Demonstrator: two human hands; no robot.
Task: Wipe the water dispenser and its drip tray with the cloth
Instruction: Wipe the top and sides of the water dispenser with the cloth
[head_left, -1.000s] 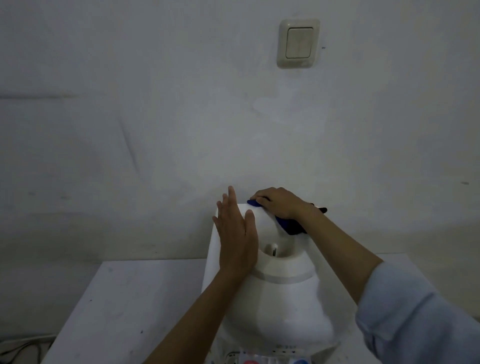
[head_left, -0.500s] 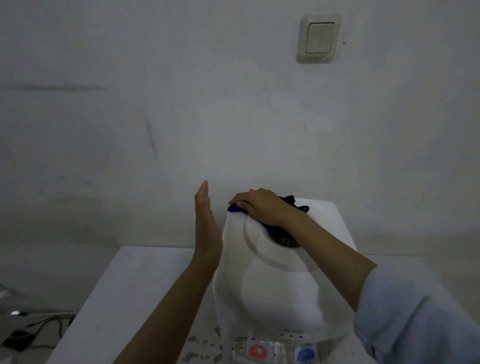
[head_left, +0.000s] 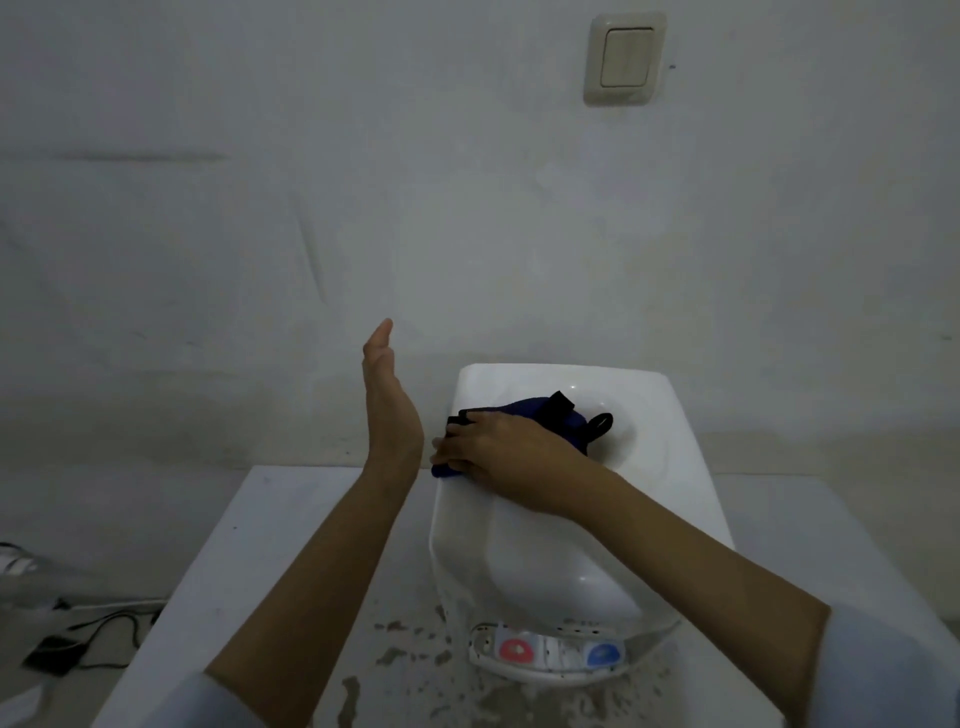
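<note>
So, one camera view only, looking down from the head, and two bare forearms reach into it. One white water dispenser (head_left: 571, 551) stands on one white table (head_left: 249, 571), close to the plain grey wall (head_left: 363, 208). The right hand (head_left: 498, 454) lies palm down on the top of the dispenser at its left edge, fingers spread flat and pressing one dark blue cloth (head_left: 540, 415) against the plastic; the cloth bunches out from under the hand toward the round recess in the top, with a black loop sticking out at its right end. The left hand (head_left: 387, 410) stands just beside the dispenser's left flank, open and flat, fingers together and pointing up, edge on to the camera, holding nothing; whether the palm touches the casing I cannot tell. At the near end of the dispenser, two tap buttons show, one red (head_left: 514, 649) and one blue (head_left: 602, 652), side by side on the front panel. The drip tray I cannot make out from here. The tabletop around the base is flecked with grey patches. One light switch (head_left: 626, 57) sits high on the wall, and dark cables (head_left: 104, 631) trail on the floor at lower left.
</note>
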